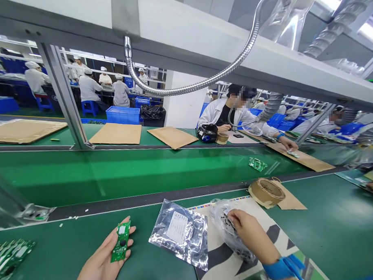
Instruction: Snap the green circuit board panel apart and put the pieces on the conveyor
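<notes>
My left hand [100, 260] holds a small green circuit board [121, 242] above the bench, resting along its fingers with a black round blob and a white patch facing up. My right hand [247, 232], a blue strap around its wrist, is at a clear plastic bag [220, 212] of small dark parts. Its thumb and fingertips are pinched together over the bag's contents; whatever lies between them is too small to name. Between the hands lies a silver antistatic bag [196, 238] with a white label. A row of green boards [9, 256] sits at the lower left.
Under the clear bag is a printed sheet [213, 261]. A tape roll [268, 192] stands behind it. Beyond runs a green conveyor [112, 170] carrying one board [257, 164]. A co-worker [225, 112] sits across it, one hand on cardboard. A metal frame and flexible hose [188, 89] hang overhead.
</notes>
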### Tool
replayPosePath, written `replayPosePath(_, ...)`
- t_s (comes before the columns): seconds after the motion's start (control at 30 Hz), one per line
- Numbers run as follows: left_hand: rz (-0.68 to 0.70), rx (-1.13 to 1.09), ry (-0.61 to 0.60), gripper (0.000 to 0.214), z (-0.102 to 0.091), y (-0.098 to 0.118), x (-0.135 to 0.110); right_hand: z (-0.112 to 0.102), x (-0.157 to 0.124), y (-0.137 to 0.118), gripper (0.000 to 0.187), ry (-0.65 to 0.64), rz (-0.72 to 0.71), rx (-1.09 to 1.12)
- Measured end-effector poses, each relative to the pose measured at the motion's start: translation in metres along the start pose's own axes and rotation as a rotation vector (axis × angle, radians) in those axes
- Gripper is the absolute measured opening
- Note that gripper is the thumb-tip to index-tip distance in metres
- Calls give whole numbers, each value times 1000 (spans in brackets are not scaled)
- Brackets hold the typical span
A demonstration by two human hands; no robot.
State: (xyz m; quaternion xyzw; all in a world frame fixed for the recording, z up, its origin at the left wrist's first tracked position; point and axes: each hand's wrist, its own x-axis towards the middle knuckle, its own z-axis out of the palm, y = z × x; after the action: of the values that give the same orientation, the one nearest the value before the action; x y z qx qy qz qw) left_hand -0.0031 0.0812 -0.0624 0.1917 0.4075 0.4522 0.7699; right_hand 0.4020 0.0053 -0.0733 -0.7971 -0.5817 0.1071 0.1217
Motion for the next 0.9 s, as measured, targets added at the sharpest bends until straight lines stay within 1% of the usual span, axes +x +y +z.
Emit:
replayPosePath(0.1,-23,21,36,55,2,0,-1,8,3,6,20,-1,-32,1)
replayPosePath(0.2,-23,38,80,59,10,2,-4,12,4,12,19,5,-52,3)
replayPosePath(0.37,2,13,53,53,19,1,-10,14,3,16,19,66,-53,43)
replayPosePath(0.47,-6,-9,50,56,19,-2,-14,13,0,14,22,134,-41,96)
replayPosePath(0.53,-16,-19,47,56,19,-3,-17,11,-1,11,31,165,-16,128)
replayPosePath(0.6,-24,-31,44,55,19,-4,-19,9,-2,6,38,169,14,149)
replayPosePath(0.77,-41,-64,20,55,18,-5,-22,0,-5,-4,35,158,66,163)
replayPosePath(0.9,-37,-83,-11,49,14,-8,-22,-4,-5,-5,33,168,90,155)
